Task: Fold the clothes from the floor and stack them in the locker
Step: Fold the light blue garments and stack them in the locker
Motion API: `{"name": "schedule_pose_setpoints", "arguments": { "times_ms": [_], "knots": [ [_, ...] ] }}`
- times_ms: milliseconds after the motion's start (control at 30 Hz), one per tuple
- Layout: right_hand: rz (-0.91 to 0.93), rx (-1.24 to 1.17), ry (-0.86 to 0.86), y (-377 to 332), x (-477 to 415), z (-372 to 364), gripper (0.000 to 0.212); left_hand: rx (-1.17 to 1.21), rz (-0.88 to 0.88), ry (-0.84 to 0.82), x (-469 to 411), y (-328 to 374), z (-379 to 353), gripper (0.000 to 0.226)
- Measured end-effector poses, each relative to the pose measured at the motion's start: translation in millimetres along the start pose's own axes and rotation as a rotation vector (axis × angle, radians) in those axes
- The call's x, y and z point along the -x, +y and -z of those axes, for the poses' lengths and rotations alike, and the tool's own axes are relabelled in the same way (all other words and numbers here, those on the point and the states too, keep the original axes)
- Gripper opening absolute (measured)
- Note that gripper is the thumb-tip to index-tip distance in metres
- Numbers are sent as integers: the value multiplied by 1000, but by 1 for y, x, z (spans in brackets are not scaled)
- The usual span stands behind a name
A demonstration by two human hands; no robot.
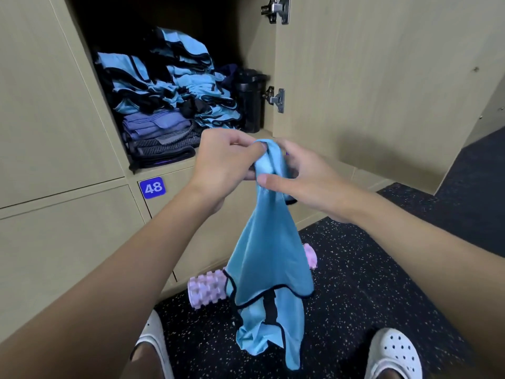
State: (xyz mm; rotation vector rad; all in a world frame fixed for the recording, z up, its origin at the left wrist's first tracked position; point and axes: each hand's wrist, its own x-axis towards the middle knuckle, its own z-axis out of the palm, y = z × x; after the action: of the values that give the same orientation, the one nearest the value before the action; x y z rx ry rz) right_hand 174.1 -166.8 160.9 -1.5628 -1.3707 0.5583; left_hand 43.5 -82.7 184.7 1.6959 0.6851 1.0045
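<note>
Your white clogs, smooth and punched with round holes, sit at the bottom edge: left clog (pixel 153 340), right clog (pixel 393 354). They stand on a black rubber floor (pixel 355 283) flecked with pale specks. A pink foam roller (pixel 207 289), cylindrical with knobby ridges, lies on the floor against the locker base, partly hidden behind the cloth.

The light blue garment (pixel 269 258) hangs in mid-air between your feet and hands. It is thin, smooth fabric with black edge trim and a black strap, draped in loose folds, bunched narrow at the top.

Your left hand (pixel 224 165) pinches the bunched top edge with curled fingertips. Your right hand (pixel 308 176) grips the same bunch just below, thumb across the front.

Behind is the beige wood-grain locker (pixel 169 167), its door (pixel 382 77) swung open on metal hinges (pixel 276 98). Inside are a leaning stack of folded blue garments (pixel 177 86), flat purple and grey knit pieces (pixel 158 138) under it, and a black cylindrical bottle (pixel 250 99) at the right. A blue plate reading 48 (pixel 152 187) sits on the door below.
</note>
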Motion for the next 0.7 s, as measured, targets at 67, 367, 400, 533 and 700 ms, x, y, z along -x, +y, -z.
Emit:
{"name": "schedule_pose_setpoints", "arguments": {
  "times_ms": [67, 367, 400, 533, 700],
  "knots": [
    [33, 107, 64, -1, -1, -3, 20, 58, -24, -8, 1, 3, 0, 16],
    [34, -57, 346, -5, -6, 22, 19, -351, 157, -611, 8, -65, 13, 22],
    [25, -55, 360, -3, -6, 24, 18, -376, 141, -595, 9, -67, 12, 10],
    [-89, 88, 432, 8, -9, 31, 24, -270, 140, -339, 5, -51, 5, 11],
    [-30, 213, 474, 5, -2, 16, 57, -82, 112, -10, -5, -25, -4, 13]
  ]
}}
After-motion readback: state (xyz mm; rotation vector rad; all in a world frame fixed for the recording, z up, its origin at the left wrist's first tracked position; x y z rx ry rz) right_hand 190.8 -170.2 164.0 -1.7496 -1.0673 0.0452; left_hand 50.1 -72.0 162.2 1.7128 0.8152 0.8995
